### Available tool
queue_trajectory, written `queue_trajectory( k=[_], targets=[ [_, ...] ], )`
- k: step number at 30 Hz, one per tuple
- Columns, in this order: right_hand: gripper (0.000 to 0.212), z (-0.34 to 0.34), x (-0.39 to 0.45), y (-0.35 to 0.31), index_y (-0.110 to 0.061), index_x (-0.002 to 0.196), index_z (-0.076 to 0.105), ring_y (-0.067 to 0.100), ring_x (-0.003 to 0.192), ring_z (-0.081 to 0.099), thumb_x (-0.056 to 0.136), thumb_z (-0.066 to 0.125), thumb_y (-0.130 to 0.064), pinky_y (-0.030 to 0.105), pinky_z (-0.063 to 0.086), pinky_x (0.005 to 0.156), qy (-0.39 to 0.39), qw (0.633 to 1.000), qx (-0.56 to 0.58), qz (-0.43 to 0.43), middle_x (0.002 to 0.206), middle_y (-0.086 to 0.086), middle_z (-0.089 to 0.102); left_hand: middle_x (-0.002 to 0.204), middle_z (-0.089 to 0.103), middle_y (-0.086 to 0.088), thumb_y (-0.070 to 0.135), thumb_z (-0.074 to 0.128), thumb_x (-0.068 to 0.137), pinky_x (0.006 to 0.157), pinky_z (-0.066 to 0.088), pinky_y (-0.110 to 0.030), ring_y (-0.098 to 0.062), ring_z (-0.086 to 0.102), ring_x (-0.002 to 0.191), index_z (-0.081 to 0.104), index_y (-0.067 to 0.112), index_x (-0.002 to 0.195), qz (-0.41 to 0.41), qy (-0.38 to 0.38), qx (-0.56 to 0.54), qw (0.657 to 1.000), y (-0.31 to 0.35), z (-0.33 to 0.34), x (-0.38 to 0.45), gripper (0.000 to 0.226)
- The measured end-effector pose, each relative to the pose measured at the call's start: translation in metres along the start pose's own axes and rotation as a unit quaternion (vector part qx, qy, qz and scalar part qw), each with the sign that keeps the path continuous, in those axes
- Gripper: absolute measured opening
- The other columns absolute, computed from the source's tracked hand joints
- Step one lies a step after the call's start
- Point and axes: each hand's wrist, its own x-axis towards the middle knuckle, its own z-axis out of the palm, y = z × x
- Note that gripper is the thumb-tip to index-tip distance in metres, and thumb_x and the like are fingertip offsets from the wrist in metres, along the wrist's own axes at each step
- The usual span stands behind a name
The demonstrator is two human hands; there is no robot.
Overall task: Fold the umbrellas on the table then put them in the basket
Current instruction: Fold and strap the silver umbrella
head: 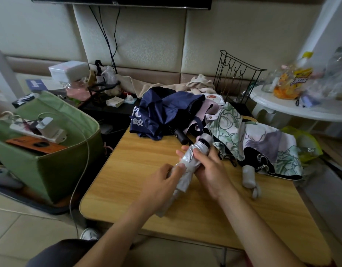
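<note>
Silver umbrella lies at table centre. Right hand wraps its canopy near the cap, steadying it; left hand pinches the loose folds, apparently to roll them tight. Green basket waits at nine o'clock.

Three umbrellas, one basket, one table

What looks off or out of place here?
The green fabric basket, meant for umbrellas, already holds a white power strip and an orange box. The navy umbrella and the floral umbrella lie loosely heaped, unfolded, on the wooden table.
</note>
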Motion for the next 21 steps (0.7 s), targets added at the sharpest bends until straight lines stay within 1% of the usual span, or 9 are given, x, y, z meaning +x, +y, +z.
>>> queue_trajectory(
  k=[4, 6, 7, 9, 11, 13, 15, 19, 21],
  targets=[
    [0.043, -0.001, 0.001, 0.001, -0.005, 0.148, 0.04, 0.043, 0.123, 0.065, 0.105, 0.044, -0.009, 0.047, 0.058, 0.093, -0.005, 0.999, 0.04, 0.028, 0.137, 0.032, 0.059, 0.093, 0.072, 0.001, 0.058, 0.058, 0.096, 0.069, 0.056, -0.034, -0.017, 0.07, 0.084, 0.064, 0.027, 0.108, 0.003, -0.031, -0.025, 0.999, -0.006, -0.004, 0.0, 0.034],
    [0.055, 0.0, 0.001, 0.0, 0.0, 0.146, 0.042, 0.038, 0.122, 0.067, 0.098, 0.054, -0.024, 0.048, 0.059, 0.092, 0.002, 1.0, -0.003, 0.029, 0.135, 0.026, 0.063, 0.09, 0.073, 0.0, 0.061, 0.054, 0.097, 0.075, 0.057, -0.045, -0.021, 0.07, 0.082, 0.065, 0.028, 0.101, 0.006, -0.022, -0.047, 0.999, -0.008, -0.002, -0.002, 0.036],
    [0.056, 0.001, 0.0, -0.001, -0.004, 0.143, 0.047, 0.034, 0.118, 0.069, 0.095, 0.059, -0.03, 0.051, 0.059, 0.093, 0.015, 0.998, -0.054, 0.017, 0.13, 0.02, 0.068, 0.088, 0.073, -0.001, 0.062, 0.051, 0.097, 0.076, 0.057, -0.047, -0.022, 0.07, 0.081, 0.066, 0.027, 0.098, 0.008, -0.013, -0.056, 0.998, -0.008, 0.0, -0.002, 0.037],
    [0.048, 0.004, -0.002, -0.001, -0.02, 0.135, 0.053, 0.022, 0.109, 0.073, 0.093, 0.067, -0.038, 0.049, 0.059, 0.093, 0.059, 0.986, -0.153, -0.021, 0.122, 0.007, 0.072, 0.085, 0.072, 0.0, 0.059, 0.049, 0.098, 0.073, 0.056, -0.046, -0.021, 0.069, 0.078, 0.066, 0.027, 0.096, 0.014, 0.002, -0.063, 0.998, -0.009, 0.003, -0.002, 0.036],
    [0.041, 0.005, -0.005, 0.001, -0.028, 0.124, 0.051, 0.01, 0.101, 0.069, 0.091, 0.07, -0.043, 0.037, 0.058, 0.088, 0.126, 0.963, -0.217, -0.095, 0.12, -0.001, 0.065, 0.082, 0.07, 0.002, 0.058, 0.047, 0.099, 0.069, 0.053, -0.043, -0.018, 0.066, 0.074, 0.065, 0.024, 0.095, 0.021, 0.016, -0.068, 0.997, -0.009, 0.003, -0.002, 0.038],
    [0.027, 0.003, -0.006, 0.002, -0.022, 0.109, 0.055, 0.007, 0.099, 0.064, 0.093, 0.072, -0.036, 0.023, 0.054, 0.083, 0.167, 0.926, -0.275, -0.197, 0.115, 0.002, 0.06, 0.078, 0.066, 0.002, 0.052, 0.044, 0.103, 0.066, 0.046, -0.038, -0.015, 0.059, 0.069, 0.064, 0.021, 0.094, 0.031, 0.036, -0.073, 0.996, -0.007, 0.003, -0.004, 0.039],
    [0.014, 0.002, -0.006, -0.001, -0.013, 0.093, 0.064, 0.0, 0.095, 0.06, 0.097, 0.071, -0.024, 0.011, 0.048, 0.078, 0.173, 0.891, -0.331, -0.259, 0.117, 0.005, 0.056, 0.078, 0.065, 0.001, 0.045, 0.041, 0.106, 0.064, 0.041, -0.035, -0.015, 0.058, 0.069, 0.064, 0.018, 0.095, 0.034, 0.06, -0.063, 0.996, -0.004, 0.003, -0.005, 0.037],
    [0.018, 0.001, -0.006, -0.001, -0.012, 0.082, 0.075, -0.005, 0.108, 0.057, 0.096, 0.072, -0.023, 0.009, 0.047, 0.083, 0.134, 0.879, -0.378, -0.259, 0.124, -0.002, 0.054, 0.078, 0.063, 0.002, 0.043, 0.037, 0.108, 0.06, 0.041, -0.032, -0.011, 0.056, 0.067, 0.06, 0.02, 0.094, 0.049, 0.089, -0.026, 0.994, -0.003, 0.005, -0.006, 0.035],
    [0.018, 0.001, -0.006, 0.001, -0.016, 0.08, 0.075, -0.008, 0.113, 0.054, 0.096, 0.072, -0.023, 0.004, 0.043, 0.085, 0.132, 0.886, -0.384, -0.224, 0.126, -0.004, 0.056, 0.081, 0.063, 0.003, 0.043, 0.038, 0.107, 0.055, 0.041, -0.024, -0.008, 0.056, 0.066, 0.058, 0.022, 0.095, 0.063, 0.099, 0.009, 0.993, -0.005, 0.006, -0.004, 0.031]
  ],
)
